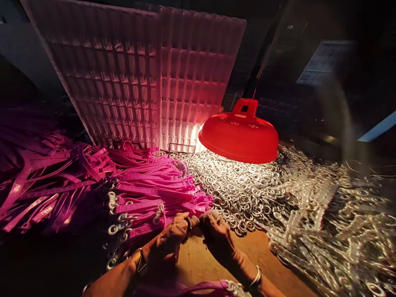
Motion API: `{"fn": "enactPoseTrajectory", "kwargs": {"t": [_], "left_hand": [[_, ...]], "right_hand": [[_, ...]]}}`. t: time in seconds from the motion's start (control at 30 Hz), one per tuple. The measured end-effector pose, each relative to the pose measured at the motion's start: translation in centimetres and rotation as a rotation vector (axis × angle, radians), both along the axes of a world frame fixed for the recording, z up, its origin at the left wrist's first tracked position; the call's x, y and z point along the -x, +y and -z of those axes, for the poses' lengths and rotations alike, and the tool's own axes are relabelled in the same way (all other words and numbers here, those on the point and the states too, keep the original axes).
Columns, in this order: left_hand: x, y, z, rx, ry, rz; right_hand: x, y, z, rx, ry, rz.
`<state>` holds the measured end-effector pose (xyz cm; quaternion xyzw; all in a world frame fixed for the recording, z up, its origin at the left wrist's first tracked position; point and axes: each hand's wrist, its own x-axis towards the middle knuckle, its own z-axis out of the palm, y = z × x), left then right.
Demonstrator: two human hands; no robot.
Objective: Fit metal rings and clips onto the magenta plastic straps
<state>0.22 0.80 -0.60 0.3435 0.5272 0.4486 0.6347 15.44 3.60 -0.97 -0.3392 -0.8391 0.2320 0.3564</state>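
Note:
My left hand (172,234) and my right hand (216,236) are close together over the bare brown work surface (199,263). The fingers of both are curled closed around something small that I cannot make out. Just beyond and to the left of them lies a stack of pink straps (159,187), with metal clips (116,228) at its left ends. A heap of metal rings (246,195) spreads behind my right hand. Nearer to me, between my forearms, is another bunch of pink straps (205,290) with metal pieces at its right end.
A red lamp (239,136) hangs low over the rings. Ribbed panels (121,71) stand upright at the back. Loose purple straps (41,175) cover the left side. Piled metal hardware (346,237) fills the right side.

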Motion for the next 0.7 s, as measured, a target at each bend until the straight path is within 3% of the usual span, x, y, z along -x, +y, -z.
{"fn": "enactPoseTrajectory", "kwargs": {"t": [0.07, 0.27, 0.43, 0.5, 0.57, 0.7], "left_hand": [[-0.2, 0.0, 0.2, 0.044, 0.019, 0.038], [-1.6, -0.7, -0.7, -0.051, -0.014, -0.067], [-1.1, -1.6, -0.6, -0.116, -0.165, -0.081], [-0.9, -1.9, -0.6, -0.162, -0.175, -0.103], [-0.9, -2.1, -0.9, -0.209, -0.151, -0.099], [-1.2, -2.6, -2.5, -0.158, -0.101, -0.086]], "right_hand": [[0.0, 0.2, -0.3, 0.009, 0.018, -0.050], [0.3, 3.1, -4.7, 0.540, 0.472, 0.106], [-1.1, 4.1, -6.7, 0.773, 0.564, -0.012], [-1.4, 3.2, -6.5, 0.710, 0.427, -0.059], [-1.2, 2.1, -6.1, 0.540, 0.300, -0.049], [-0.4, 0.2, -5.0, 0.378, 0.251, 0.015]]}}
